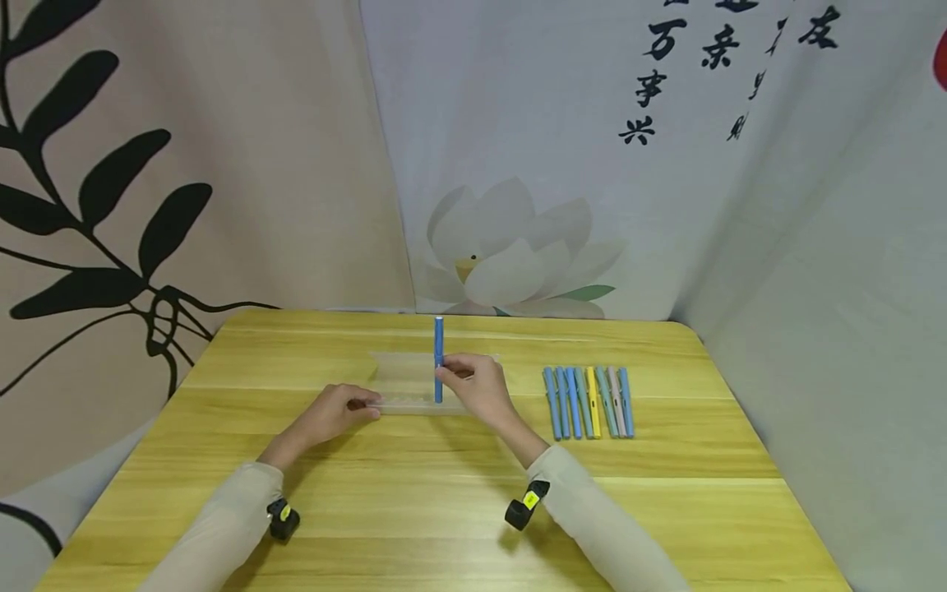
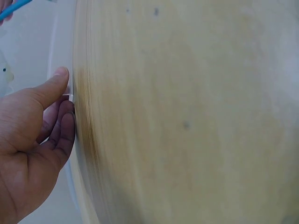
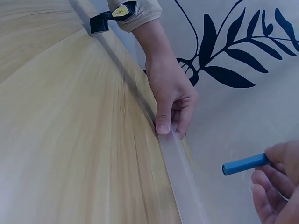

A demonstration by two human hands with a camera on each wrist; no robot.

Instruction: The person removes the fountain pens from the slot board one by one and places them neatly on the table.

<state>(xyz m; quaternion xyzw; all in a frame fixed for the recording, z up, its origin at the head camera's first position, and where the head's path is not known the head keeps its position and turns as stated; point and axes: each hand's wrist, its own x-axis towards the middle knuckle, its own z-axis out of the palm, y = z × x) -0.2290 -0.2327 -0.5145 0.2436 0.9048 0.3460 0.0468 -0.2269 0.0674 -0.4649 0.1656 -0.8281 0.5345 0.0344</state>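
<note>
My right hand (image 1: 477, 386) pinches a blue marker pen (image 1: 439, 337) upright between thumb and fingers. Its lower end stands over or at a translucent plastic case (image 1: 403, 404), whose thin see-through sheet spreads out behind the front strip; whether pen and case touch, I cannot tell. At the case's left end, my left hand (image 1: 340, 409) grips the edge with thumb and fingertips. The right wrist view shows that left hand (image 3: 170, 100) on the clear strip (image 3: 180, 172), with the blue pen (image 3: 245, 164) tilted apart from it. In the left wrist view, the curled fingers hide the gripped corner.
Several pens (image 1: 592, 403), blue, green, yellow and grey, lie side by side right of my right hand. The wooden table (image 1: 414, 510) ends at a curtain (image 1: 296, 164) behind and another at the right. A black wrist camera (image 1: 284, 520) hangs from each sleeve.
</note>
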